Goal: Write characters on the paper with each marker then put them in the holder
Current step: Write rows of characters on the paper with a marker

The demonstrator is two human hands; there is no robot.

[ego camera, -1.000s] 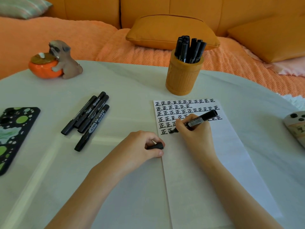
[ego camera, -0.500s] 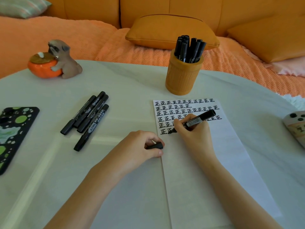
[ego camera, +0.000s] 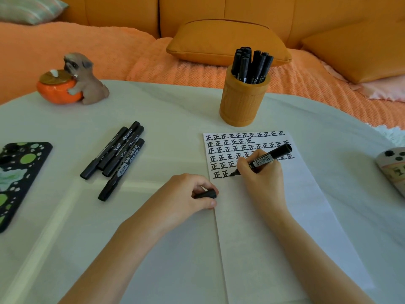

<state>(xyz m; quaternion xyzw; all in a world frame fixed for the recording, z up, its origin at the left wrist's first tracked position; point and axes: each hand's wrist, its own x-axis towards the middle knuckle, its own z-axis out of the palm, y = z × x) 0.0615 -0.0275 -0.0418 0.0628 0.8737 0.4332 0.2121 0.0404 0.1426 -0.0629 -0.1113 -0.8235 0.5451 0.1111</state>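
Observation:
A white sheet of paper (ego camera: 285, 227) lies on the table, its top filled with rows of black characters. My right hand (ego camera: 262, 178) grips a black marker (ego camera: 266, 159) with the tip touching the paper in the lowest row of characters. My left hand (ego camera: 186, 194) rests at the paper's left edge and holds the marker's black cap (ego camera: 207, 194). An orange holder (ego camera: 243, 102) with several black markers stands just behind the paper. Several more capped black markers (ego camera: 116, 156) lie on the table to the left.
A dark phone case with green spots (ego camera: 17, 181) lies at the left edge. A dog figurine with an orange pot (ego camera: 72, 84) stands at the back left. A grey object with dark buttons (ego camera: 392, 165) lies at the right edge. An orange sofa with cushions is behind the table.
The marker tip has shifted slightly right along the lowest row as a stroke is drawn. My left hand with the cap has stayed in place.

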